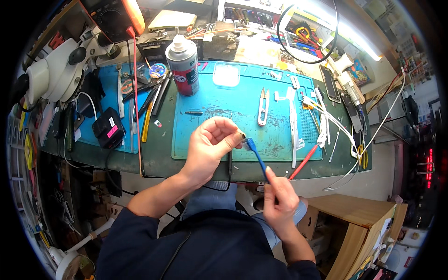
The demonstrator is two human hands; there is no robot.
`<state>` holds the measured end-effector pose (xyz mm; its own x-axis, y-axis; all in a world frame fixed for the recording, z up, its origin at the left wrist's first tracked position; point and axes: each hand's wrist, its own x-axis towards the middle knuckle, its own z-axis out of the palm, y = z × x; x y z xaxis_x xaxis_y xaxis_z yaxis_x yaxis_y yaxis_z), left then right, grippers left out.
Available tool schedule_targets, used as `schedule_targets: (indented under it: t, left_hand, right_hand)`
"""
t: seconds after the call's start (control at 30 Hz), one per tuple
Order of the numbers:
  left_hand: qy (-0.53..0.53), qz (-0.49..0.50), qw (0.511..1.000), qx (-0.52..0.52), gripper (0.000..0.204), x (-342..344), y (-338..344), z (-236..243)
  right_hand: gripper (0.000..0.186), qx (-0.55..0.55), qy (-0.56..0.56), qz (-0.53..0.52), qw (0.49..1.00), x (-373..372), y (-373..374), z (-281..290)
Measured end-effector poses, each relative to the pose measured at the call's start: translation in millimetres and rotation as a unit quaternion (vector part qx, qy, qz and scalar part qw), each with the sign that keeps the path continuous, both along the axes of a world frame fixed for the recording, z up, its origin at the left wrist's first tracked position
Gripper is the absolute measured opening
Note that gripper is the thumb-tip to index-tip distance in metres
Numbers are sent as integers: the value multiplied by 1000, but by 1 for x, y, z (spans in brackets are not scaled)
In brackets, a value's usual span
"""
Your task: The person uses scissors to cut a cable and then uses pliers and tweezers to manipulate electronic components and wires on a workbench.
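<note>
Above the near edge of the blue work mat (219,100), my left hand (207,147) pinches a tiny dark metallic part (242,135) between thumb and fingertips. What kind of part it is cannot be made out. In my right hand (280,200) is a blue brush (258,157), gripped by its handle and pointing away from me. Its head is right beside the small part; whether they touch is unclear. Farther up the mat lie thread snips (263,109), pale tweezers (293,126) and a short dark bit (193,113).
A spray can (183,70) stands at the mat's far left, near a clear plastic box (226,74). A microscope (53,70) and a black adapter (108,128) are at left. White cables (336,123) and a red probe (303,162) lie at right, above a wooden cabinet (350,210).
</note>
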<state>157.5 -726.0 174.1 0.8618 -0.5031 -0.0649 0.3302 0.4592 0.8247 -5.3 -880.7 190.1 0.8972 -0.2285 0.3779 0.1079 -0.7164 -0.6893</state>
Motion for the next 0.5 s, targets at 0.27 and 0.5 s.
schedule_targets:
  t: [0.27, 0.5]
  left_hand:
    - [-4, -10, 1000, 0, 13, 1, -1, 3]
    - [1, -20, 1000, -10, 14, 2, 2, 3]
  right_hand:
    - [42, -31, -87, -14, 996, 17, 1, -3]
    - [44, -63, -103, -40, 992, 17, -1, -2]
